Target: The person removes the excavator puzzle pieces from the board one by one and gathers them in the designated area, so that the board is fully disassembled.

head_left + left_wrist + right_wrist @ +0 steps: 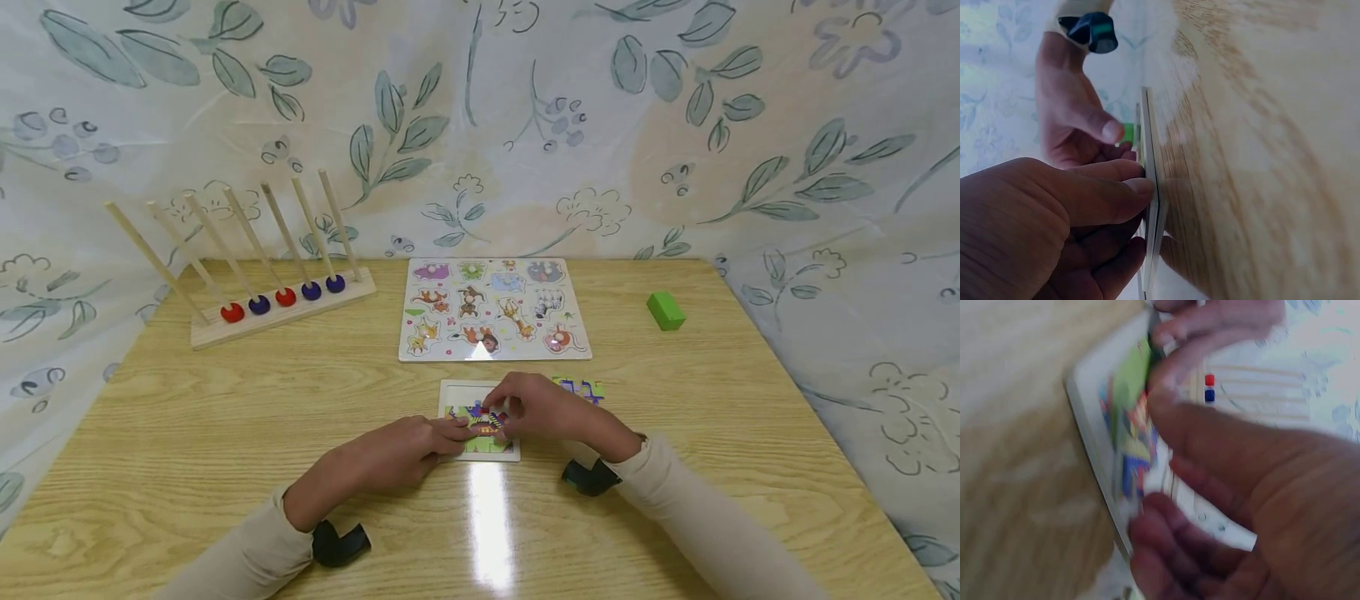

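In the head view, a small white-framed puzzle point(480, 456) with green, blue, yellow and red pieces lies under both hands. My left hand point(401, 452) holds its left side, fingers reaching over the pieces. The left wrist view shows that hand's thumb against the edge of the frame point(1150, 112). My right hand point(551, 410) is over the puzzle's right side, thumb and fingers bent and spread apart. Blur in the right wrist view hides whether these fingers point(1150, 528) touch a piece. Loose puzzle pieces point(588, 389) lie partly behind the right hand.
Behind the small puzzle lies a large animal puzzle board point(495, 357). A wooden stand point(288, 314) with upright rods and red and blue beads is at the back left. At the back right sits a green block point(666, 311). Patterned cloth point(525, 125) hangs behind the table.
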Action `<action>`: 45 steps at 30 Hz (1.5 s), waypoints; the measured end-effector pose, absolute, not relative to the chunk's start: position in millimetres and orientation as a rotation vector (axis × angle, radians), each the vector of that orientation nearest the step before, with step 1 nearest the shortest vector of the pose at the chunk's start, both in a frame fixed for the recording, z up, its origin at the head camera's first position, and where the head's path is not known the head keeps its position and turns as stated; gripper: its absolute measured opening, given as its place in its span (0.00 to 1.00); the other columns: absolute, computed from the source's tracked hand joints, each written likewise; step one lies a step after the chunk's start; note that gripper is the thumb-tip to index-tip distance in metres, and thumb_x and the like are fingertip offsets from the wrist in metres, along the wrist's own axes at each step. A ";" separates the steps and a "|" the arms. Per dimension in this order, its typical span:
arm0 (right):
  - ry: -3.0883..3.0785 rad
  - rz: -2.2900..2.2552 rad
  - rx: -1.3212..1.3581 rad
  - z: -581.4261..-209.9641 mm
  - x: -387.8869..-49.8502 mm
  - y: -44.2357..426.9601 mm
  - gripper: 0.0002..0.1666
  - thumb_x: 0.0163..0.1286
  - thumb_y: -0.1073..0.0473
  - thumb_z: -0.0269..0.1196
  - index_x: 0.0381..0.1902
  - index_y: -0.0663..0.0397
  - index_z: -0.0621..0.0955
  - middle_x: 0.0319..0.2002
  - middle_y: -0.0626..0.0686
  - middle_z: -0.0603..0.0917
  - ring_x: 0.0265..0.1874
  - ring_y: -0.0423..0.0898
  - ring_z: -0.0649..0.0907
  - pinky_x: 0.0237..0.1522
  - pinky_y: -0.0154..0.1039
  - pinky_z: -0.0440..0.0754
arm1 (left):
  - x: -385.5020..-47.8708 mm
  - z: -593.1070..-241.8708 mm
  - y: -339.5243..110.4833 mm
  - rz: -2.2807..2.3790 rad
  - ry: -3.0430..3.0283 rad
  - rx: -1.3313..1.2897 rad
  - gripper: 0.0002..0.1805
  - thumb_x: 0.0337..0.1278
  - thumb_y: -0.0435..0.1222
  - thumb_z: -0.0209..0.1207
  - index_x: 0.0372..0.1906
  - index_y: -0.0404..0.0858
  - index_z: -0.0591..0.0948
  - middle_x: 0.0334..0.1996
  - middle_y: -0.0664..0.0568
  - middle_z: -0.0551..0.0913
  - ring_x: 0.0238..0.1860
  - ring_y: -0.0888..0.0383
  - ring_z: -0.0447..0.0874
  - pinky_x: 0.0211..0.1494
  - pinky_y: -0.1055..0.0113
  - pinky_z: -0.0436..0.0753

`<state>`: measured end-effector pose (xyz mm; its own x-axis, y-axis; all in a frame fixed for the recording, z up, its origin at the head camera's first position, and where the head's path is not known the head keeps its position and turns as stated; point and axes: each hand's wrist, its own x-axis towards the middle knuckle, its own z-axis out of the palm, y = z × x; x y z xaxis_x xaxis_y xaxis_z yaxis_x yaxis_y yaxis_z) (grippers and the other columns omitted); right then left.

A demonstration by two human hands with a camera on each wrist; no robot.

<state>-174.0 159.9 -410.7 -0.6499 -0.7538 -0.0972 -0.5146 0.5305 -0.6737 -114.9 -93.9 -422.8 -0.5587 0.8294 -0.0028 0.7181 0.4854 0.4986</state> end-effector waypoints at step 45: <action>2.434 -0.872 -1.111 -411.2 -181.6 137.9 0.15 0.68 0.72 0.59 0.50 0.57 0.84 0.45 0.50 0.84 0.45 0.45 0.81 0.45 0.39 0.79 | -113.1 -422.6 -89.2 0.631 2.520 1.444 0.18 0.66 0.23 0.53 0.57 0.35 0.82 0.61 0.50 0.77 0.64 0.54 0.71 0.63 0.62 0.73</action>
<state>-181.6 137.9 -411.2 -0.6433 -0.7646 -0.0405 -0.5649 0.5096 -0.6490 -113.1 -89.2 -422.6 -0.5172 0.8536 0.0618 0.7819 0.4419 0.4397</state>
